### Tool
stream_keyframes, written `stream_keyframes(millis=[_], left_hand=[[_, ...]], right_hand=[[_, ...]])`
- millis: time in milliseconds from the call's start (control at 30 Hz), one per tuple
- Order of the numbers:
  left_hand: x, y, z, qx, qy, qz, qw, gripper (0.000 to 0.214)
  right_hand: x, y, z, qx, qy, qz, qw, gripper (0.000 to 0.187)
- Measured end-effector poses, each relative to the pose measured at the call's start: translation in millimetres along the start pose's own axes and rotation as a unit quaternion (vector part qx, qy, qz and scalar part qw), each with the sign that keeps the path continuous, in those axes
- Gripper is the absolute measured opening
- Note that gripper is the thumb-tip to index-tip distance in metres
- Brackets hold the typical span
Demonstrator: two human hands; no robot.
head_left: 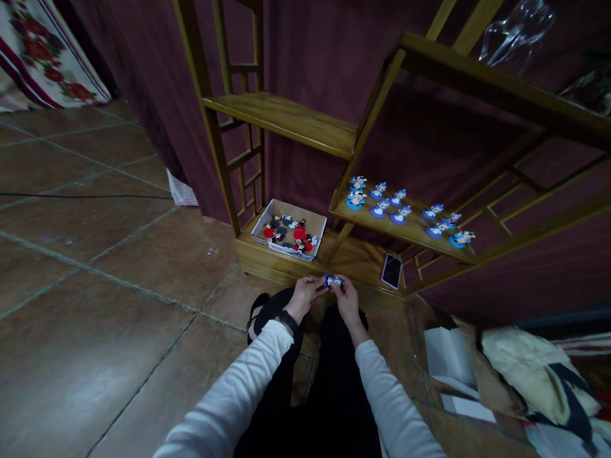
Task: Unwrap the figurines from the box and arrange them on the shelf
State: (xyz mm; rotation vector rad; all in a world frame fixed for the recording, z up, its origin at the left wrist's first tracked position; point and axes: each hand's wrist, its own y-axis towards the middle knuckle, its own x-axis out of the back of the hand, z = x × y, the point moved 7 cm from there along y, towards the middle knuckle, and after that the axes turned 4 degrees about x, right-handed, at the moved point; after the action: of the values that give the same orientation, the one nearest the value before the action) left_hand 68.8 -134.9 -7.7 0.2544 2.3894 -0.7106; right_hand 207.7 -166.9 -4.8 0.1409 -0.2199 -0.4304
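**A:** And there's the figurine (334, 280), small, blue-purple and white, held up by the near edge of the lower board (356, 254). Make that the centre of our clock!

**B:** Who's got it?

**A:** Both hands! The left hand (308, 292) pinches its nine o'clock end, thumb and fingers drawn narrow on it. The right hand (347, 298) grips the three o'clock end, fingers just as close.

**B:** And on the left wrist, a dark band (287, 320), at about half past seven.

**A:** Phone (392, 271) at three o'clock, lying on the lower board, dark screen up.

**B:** Over to half past ten: an open cardboard box (315, 222) on the same board, with red and black figures (300, 234) tumbled inside, too small for me to count.

**A:** Up at half past one, the raised shelf (417, 232)! Ten blue and purple figurines (400, 215) stand on it, six towards its left end, four towards its right.

**B:** Further out at one o'clock, a clear ornament (518, 35) on the top shelf (477, 76).

**A:** Down at four, a white box (449, 356) on the floor (143, 356), heaped cloth (529, 366) beyond it.

**B:** Dark trousers (346, 381) at six!
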Motion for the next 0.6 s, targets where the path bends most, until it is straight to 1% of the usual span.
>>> stream_keyframes(millis=[167, 400, 600], left_hand=[[-3.7, -2, 3, 0.008, 0.013, 0.034, 0.999, 0.031], [-2.8, -2, 1, -0.006, 0.019, 0.025, 0.999, 0.035], [-3.6, -4, 0, -0.021, 0.009, 0.023, 0.999, 0.033]], right_hand=[[1, 1, 2, -0.014, 0.007, -0.007, 1.000, 0.035], [0, 0, 9, -0.009, 0.027, 0.003, 1.000, 0.034], [1, -1, 14, -0.002, 0.018, -0.013, 1.000, 0.035]])
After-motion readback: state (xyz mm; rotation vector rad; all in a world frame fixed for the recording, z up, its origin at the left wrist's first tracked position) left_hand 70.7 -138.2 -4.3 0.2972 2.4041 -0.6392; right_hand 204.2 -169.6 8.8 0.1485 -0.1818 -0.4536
